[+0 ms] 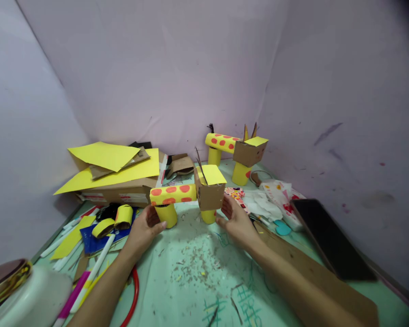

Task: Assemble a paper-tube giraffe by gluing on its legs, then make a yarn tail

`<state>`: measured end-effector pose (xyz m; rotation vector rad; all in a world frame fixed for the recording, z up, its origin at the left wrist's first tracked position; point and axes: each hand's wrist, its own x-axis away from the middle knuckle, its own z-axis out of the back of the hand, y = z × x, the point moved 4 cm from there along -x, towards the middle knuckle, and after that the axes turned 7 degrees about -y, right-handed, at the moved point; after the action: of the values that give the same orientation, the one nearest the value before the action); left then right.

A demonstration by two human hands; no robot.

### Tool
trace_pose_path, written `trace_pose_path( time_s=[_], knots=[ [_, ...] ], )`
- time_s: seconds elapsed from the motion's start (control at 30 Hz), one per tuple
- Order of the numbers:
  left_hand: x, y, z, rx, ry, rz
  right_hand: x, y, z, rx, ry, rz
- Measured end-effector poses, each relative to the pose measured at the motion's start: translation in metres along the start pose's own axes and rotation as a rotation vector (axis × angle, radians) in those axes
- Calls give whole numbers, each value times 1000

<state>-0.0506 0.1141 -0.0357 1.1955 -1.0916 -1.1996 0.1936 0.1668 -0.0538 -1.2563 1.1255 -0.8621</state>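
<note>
A yellow cardboard animal (173, 195) with orange-red spots and a brown box head stands on two yellow tube legs mid-table. My left hand (146, 228) curves around its left leg, thumb against the tube. Beside the box head and the right leg is my right hand (234, 221), its fingers spread around them and partly hidden behind the head. Dark thin strips stick up from the head, next to its yellow top. Behind to the right stands a second spotted animal (248, 153) with two upright ears and a black tail tuft.
Yellow sheets (104, 156) lie on a cardboard box (116, 193) at back left. Pens, tube rings (123, 216) and a white container (44, 295) are left. At right lie a black phone (330, 238), a cardboard strip (303, 263) and tissues. Scraps (197, 265) litter the front.
</note>
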Motion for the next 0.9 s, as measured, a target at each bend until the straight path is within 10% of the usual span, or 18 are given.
trace_pose_path(
  time_s=[0.9],
  knots=[
    [-7, -9, -4, -277, 96, -36, -8, 23, -14, 181, 9, 33]
  ],
)
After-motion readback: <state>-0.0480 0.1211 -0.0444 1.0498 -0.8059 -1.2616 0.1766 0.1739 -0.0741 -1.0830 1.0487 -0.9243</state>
